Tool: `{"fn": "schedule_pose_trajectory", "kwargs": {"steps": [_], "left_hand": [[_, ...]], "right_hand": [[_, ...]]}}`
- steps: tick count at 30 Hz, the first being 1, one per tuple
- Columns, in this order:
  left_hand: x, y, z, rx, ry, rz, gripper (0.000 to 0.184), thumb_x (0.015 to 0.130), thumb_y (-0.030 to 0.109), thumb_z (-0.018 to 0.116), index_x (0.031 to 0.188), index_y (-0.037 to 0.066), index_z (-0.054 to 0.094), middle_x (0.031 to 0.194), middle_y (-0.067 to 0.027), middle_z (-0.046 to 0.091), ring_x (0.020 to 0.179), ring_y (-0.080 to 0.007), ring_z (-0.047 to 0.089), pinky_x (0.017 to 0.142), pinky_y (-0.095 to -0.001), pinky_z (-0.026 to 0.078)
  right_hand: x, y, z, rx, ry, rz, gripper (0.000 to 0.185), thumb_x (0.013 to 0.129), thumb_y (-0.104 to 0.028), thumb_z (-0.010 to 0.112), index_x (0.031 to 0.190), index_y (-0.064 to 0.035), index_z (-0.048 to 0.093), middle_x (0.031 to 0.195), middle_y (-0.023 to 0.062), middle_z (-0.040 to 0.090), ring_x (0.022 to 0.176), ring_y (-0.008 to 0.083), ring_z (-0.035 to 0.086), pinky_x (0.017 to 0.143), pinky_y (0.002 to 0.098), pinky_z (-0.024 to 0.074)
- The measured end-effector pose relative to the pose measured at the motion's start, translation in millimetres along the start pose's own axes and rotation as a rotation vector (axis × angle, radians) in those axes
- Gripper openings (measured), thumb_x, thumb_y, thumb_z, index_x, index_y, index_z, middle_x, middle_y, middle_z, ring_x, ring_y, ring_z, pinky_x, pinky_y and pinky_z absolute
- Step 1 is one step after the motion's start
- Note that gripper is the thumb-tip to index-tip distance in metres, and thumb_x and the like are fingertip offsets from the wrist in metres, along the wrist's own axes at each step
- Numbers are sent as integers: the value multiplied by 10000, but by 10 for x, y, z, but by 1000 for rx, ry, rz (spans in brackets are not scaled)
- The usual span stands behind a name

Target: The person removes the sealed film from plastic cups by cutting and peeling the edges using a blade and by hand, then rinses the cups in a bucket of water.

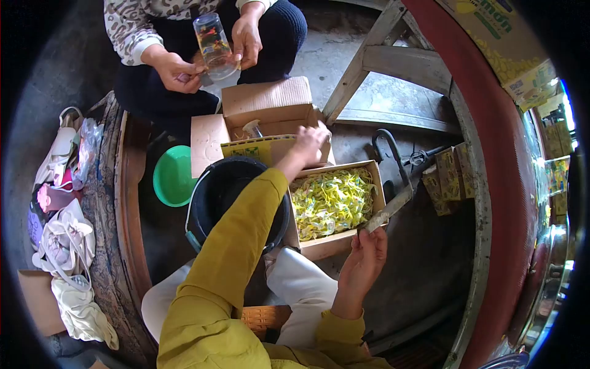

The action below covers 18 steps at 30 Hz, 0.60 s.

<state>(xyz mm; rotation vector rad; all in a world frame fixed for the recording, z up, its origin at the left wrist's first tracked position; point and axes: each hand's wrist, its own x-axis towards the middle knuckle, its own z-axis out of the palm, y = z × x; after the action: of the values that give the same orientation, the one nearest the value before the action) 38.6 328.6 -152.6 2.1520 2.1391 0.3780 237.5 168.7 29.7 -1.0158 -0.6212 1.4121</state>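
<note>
My left hand (309, 146) reaches across the black bucket (206, 203) to the right side of an open cardboard box (267, 98). Its fingers are blurred, so any hold is unclear. Inside that box lies a clear plastic cup (252, 128). My right hand (364, 261) is closed, fingertips pinching a small pale piece (377, 221) whose kind I cannot make out. It is beside a shallow carton (332, 245) filled with yellow-green wrapped packets (335, 203). A flat metal bar (398, 200) with a curved end reaches toward those fingertips; whether they touch it is unclear.
Opposite me, another person's hands (244, 40) hold a clear printed jar (212, 43). A green basin (174, 177) stands left of the bucket. Bags (67, 240) lie on the left bench. Wooden trestle legs (362, 61) and small boxes (448, 175) stand to the right.
</note>
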Motion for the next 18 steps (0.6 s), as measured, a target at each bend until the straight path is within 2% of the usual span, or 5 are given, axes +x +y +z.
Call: {"fn": "schedule_pose_trajectory", "kwargs": {"steps": [2,5,11,15,18], "left_hand": [[19,-256,33,-2,19,-237,453,692,256,551,1103,81,474,1134,-101,475,1038,-236,444,869,-424,332],[-47,-376,-108,-178,-178,-423,389,782,295,460,1084,54,510,1078,-149,538,1022,-288,505,888,-429,360],[104,-600,80,-227,-552,-505,378,720,312,587,968,28,618,1052,-169,583,996,-305,555,821,-391,461],[415,-689,169,-165,-817,-583,614,619,266,716,1166,86,506,1160,-130,528,1052,-299,518,812,-458,457],[507,-609,294,-44,-654,-640,852,587,226,741,1317,175,304,1303,-90,386,1141,-314,430,772,-502,458]], "right_hand": [[0,34,37,-26,20,1,131,769,31,555,879,-37,529,802,2,517,746,68,477,698,210,379],[-28,42,78,-39,-12,41,127,769,39,547,873,-29,523,800,7,521,747,68,480,696,208,382],[-114,72,56,2,-49,131,143,767,61,527,886,-18,521,810,26,547,748,75,497,693,210,393],[-86,70,34,-62,-34,164,150,782,12,524,903,-75,536,789,-3,562,718,77,508,669,231,394],[-38,62,-8,-52,-20,171,149,781,18,518,899,-72,531,797,9,571,729,84,513,673,233,395]]}}
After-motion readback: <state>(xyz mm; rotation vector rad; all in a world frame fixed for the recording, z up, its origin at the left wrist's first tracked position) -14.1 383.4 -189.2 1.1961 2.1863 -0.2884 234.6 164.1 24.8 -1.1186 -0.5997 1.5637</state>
